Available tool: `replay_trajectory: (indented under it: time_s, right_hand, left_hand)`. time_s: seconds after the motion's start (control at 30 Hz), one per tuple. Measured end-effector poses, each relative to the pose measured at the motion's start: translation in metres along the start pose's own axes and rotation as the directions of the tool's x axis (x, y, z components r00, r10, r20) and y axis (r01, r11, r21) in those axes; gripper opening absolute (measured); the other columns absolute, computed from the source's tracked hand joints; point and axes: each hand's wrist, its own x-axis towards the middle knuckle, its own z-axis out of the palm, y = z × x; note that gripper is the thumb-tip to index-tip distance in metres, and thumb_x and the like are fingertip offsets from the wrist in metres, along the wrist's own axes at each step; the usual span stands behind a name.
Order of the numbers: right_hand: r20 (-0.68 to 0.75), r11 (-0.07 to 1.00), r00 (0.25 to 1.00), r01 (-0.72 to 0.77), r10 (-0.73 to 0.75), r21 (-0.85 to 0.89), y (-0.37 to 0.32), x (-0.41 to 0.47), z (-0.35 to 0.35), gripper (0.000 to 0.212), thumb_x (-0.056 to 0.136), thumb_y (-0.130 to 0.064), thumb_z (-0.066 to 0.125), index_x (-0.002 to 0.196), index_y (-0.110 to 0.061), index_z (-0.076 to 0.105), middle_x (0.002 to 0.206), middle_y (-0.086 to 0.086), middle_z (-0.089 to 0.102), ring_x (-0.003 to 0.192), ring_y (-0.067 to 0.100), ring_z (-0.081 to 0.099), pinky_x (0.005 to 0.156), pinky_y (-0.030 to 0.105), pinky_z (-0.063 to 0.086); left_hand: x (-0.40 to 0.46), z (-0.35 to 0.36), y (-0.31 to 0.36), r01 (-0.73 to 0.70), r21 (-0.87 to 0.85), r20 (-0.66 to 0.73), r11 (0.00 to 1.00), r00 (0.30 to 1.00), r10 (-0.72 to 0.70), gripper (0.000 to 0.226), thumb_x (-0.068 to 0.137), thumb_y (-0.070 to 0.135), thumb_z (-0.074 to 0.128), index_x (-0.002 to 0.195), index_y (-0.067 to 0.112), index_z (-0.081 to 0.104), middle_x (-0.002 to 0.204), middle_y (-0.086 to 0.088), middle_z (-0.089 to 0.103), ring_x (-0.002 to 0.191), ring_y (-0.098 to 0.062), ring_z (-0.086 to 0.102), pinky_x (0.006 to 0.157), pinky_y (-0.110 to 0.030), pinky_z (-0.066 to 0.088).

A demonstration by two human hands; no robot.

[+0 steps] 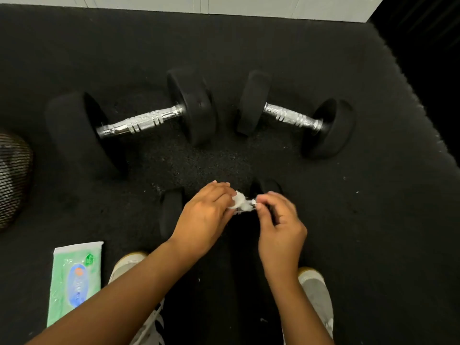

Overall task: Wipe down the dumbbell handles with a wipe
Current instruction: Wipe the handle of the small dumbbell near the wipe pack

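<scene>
A small black dumbbell [170,211] lies on the floor right in front of me, its handle mostly hidden by my hands. My left hand [204,215] is closed over the handle with a crumpled white wipe [240,201] pressed against it. My right hand [281,220] pinches the right end of the chrome handle [252,202] with its fingertips. Two bigger dumbbells lie farther away: a large one [139,120] at the left and a medium one [293,115] at the right, both with bare chrome handles.
A green pack of wipes [76,280] lies flat at the lower left. A dark mesh object [12,178] pokes in at the left edge. My two light shoes [316,292] stand below the hands. The floor is black rubber matting [373,220], ending at a white wall at the top.
</scene>
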Motion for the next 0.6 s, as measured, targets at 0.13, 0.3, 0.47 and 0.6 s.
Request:
replay_trajectory:
  time_s: [0.13,0.3,0.47,0.6]
  right_hand:
    - [0.083,0.979,0.988,-0.116,0.131,-0.170,0.013,0.018,-0.006,0.036,0.088,-0.013,0.057,0.124,-0.019,0.054,0.132,-0.007,0.047,0.127,0.011,0.038,0.103,0.024,0.033]
    - [0.249,0.949,0.935,-0.187,0.250,-0.252,0.025,0.024,-0.003,0.048,0.094,-0.019,0.049,0.140,-0.020,0.034,0.148,-0.005,0.029,0.133,0.003,0.025,0.092,-0.002,0.013]
    - [0.250,0.947,0.931,-0.203,0.265,-0.249,0.027,0.024,-0.001,0.047,0.094,-0.020,0.048,0.139,-0.021,0.035,0.148,-0.006,0.030,0.132,0.002,0.025,0.086,-0.007,0.011]
    - [0.247,0.949,0.934,-0.198,0.259,-0.246,0.028,0.028,0.002,0.047,0.094,-0.019,0.048,0.139,-0.019,0.035,0.148,-0.005,0.030,0.131,0.002,0.025,0.083,-0.012,0.009]
  left_hand:
    - [0.006,0.018,0.002,-0.018,0.086,0.214,0.996,0.977,-0.001,0.027,0.064,0.001,0.080,0.086,0.005,0.066,0.093,-0.010,0.069,0.084,-0.026,0.068,0.081,-0.034,0.053]
    - [-0.001,0.022,0.004,0.162,-0.011,0.264,0.987,0.952,-0.153,0.021,0.083,0.020,0.067,0.101,0.009,0.064,0.116,-0.006,0.065,0.102,-0.023,0.064,0.081,-0.036,0.055]
    - [0.030,0.023,0.006,0.377,-0.065,0.370,0.924,0.869,-0.329,0.023,0.083,0.020,0.065,0.106,0.019,0.060,0.091,-0.005,0.069,0.084,-0.021,0.063,0.075,-0.035,0.049]
    - [0.049,0.034,0.010,0.445,-0.010,0.383,0.895,0.829,-0.408,0.019,0.088,0.029,0.059,0.103,0.022,0.067,0.088,-0.004,0.071,0.084,-0.020,0.065,0.076,-0.033,0.050]
